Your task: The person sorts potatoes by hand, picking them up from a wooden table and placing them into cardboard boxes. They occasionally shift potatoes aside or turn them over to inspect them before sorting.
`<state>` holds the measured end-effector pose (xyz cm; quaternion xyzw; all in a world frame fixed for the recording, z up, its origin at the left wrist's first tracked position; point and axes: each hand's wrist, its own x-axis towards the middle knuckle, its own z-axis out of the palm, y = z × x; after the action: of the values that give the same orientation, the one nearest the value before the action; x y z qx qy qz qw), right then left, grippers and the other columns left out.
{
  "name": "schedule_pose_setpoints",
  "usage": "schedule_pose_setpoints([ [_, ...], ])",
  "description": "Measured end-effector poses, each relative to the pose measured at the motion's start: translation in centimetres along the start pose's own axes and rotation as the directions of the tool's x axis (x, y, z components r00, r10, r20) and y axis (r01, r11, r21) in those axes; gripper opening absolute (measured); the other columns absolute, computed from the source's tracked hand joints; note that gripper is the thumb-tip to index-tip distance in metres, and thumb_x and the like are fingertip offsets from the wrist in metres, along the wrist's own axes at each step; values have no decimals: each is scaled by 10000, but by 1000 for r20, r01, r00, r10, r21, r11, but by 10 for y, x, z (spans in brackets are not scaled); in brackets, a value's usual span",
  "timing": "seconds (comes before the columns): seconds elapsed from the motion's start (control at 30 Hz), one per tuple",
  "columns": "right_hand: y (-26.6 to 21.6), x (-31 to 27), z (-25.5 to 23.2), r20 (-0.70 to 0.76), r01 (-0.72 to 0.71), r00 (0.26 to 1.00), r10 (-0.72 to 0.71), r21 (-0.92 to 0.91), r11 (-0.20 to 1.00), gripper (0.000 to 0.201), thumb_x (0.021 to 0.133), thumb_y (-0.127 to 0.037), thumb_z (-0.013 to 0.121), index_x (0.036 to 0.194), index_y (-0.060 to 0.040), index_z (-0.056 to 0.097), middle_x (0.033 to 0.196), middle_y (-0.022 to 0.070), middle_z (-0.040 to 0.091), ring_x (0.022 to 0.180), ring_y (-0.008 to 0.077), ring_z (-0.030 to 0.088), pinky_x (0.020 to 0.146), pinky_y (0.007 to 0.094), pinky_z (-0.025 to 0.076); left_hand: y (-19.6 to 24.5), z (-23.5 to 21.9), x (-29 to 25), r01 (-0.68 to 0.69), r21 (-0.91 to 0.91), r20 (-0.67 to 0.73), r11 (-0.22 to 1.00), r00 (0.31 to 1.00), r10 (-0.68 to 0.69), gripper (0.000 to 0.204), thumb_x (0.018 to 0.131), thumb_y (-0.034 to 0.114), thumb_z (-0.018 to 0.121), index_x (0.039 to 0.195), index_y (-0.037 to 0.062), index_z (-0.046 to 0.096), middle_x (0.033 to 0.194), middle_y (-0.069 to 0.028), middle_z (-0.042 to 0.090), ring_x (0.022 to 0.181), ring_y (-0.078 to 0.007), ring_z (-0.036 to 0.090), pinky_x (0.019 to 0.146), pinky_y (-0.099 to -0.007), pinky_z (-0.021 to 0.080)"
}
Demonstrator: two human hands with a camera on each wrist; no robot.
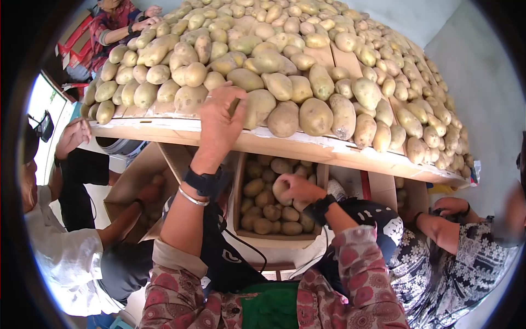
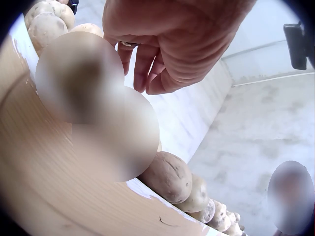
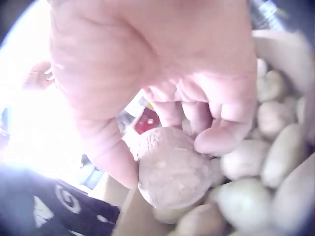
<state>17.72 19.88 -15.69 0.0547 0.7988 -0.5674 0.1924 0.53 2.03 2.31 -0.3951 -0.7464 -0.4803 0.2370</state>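
Note:
Over the open cardboard box (image 1: 280, 234), my right hand (image 1: 304, 190) holds a pale potato (image 3: 172, 167). The right wrist view shows the thumb on one side of it and the fingers on the other. More potatoes (image 3: 244, 197) lie in the box below. My left hand (image 1: 220, 120) is up at the table's front edge, its fingers loosely bent and holding nothing. Potatoes (image 1: 260, 107) sit right beside its fingertips. In the left wrist view the bent fingers (image 2: 141, 73) hang above the row of potatoes, partly covered by a blurred patch.
A cardboard-covered table (image 1: 181, 130) heaped with potatoes spans the front. At left, a person in a white shirt (image 1: 68, 257) reaches into another box (image 1: 121, 192). Another person (image 1: 438, 263) sits at right; one in a checked shirt (image 1: 109, 27) is at the back left.

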Motion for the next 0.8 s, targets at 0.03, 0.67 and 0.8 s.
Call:
schedule_pose_setpoints([
  [0.03,-21,0,10,62,81,995,-81,-1,997,516,624,-177,732,1087,-19,568,925,100,633,881,155,591,767,302,489,0,0,-1,0,13,-10,1000,1000,0,165,750,-42,632,895,38,629,898,-155,638,1029,-369,590,878,-402,463],
  [0.67,-210,67,-196,-409,-86,839,-358,-750,656,451,698,-115,628,1131,-59,511,1044,195,622,977,315,599,840,362,472,-6,-18,0,40,57,-24,998,999,-39,128,804,6,624,928,36,630,952,-128,649,1013,-293,598,864,-350,458],
  [0.8,-213,61,-219,-267,-44,890,-370,-858,512,450,782,-193,579,1200,-28,557,1151,180,610,1067,299,575,928,357,441,-13,-15,-6,32,16,-34,999,999,-31,124,809,31,634,933,35,636,943,-132,640,894,-263,624,778,-328,487],
])
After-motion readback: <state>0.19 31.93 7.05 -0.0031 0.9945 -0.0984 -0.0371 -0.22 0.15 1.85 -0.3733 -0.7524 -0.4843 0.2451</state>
